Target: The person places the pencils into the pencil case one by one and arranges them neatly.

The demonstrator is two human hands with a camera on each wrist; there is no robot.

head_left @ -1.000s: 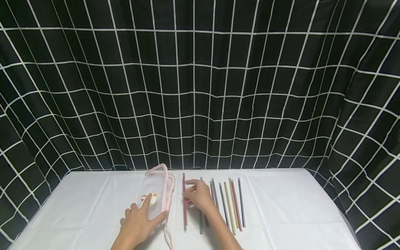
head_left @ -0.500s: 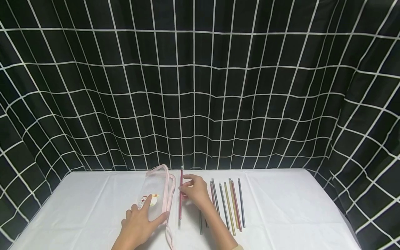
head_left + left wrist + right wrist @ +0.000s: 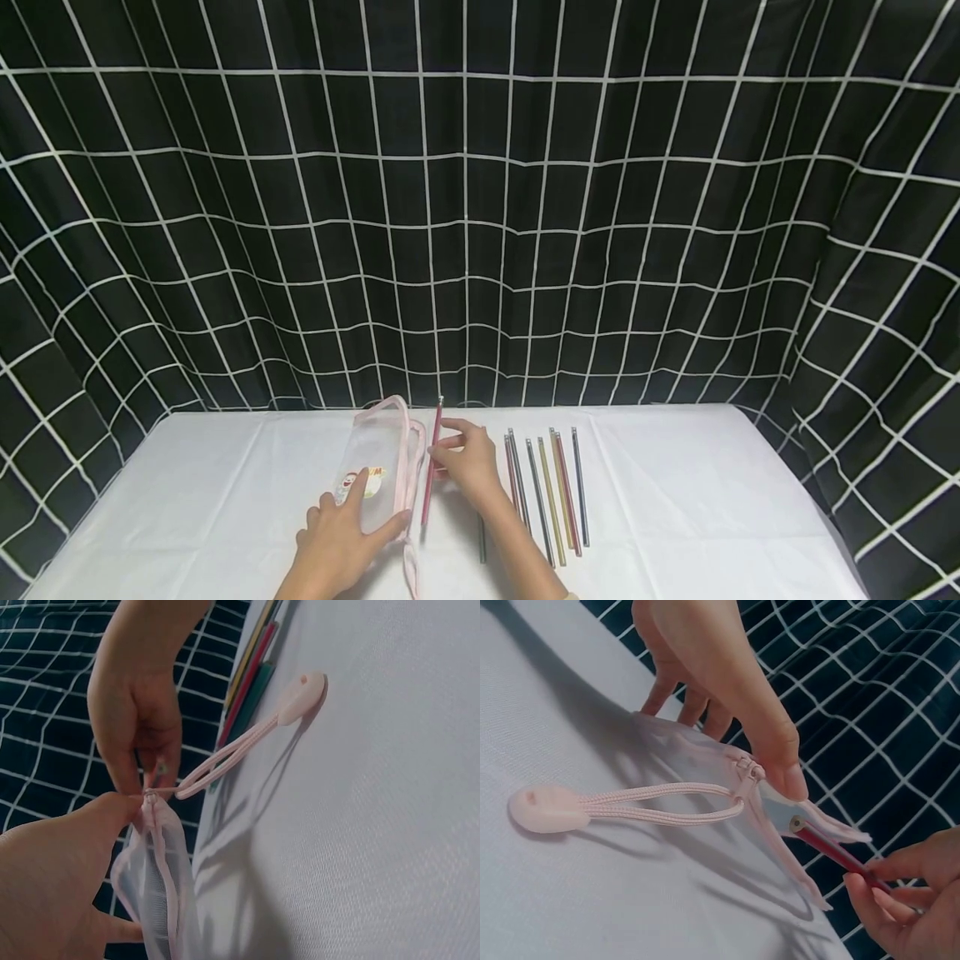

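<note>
A translucent mesh pencil pouch [image 3: 369, 446] with pink zip edging and a cartoon print stands tilted on the table, its zip side gaping to the right. My left hand [image 3: 333, 537] holds it, thumb at the zip edge and fingers spread over the printed side. My right hand [image 3: 468, 467] pinches a red pencil [image 3: 428, 492] between thumb and fingers, just right of the opening. In the right wrist view the flat, unsharpened end of that pencil [image 3: 829, 849] points at the gap between the zip edges. A pink cord pull [image 3: 549, 808] hangs from the zip.
Several pencils [image 3: 551, 500] in dark, gold and red lie side by side on the white-covered table [image 3: 697, 492], right of and partly beneath the right forearm. A black curtain with a white grid [image 3: 480, 208] rises behind the table.
My right hand has lifted the red pencil and brought it left, close to the pouch, its near end now tilting left. The left hand and pouch have shifted slightly right, the opening a little wider.
</note>
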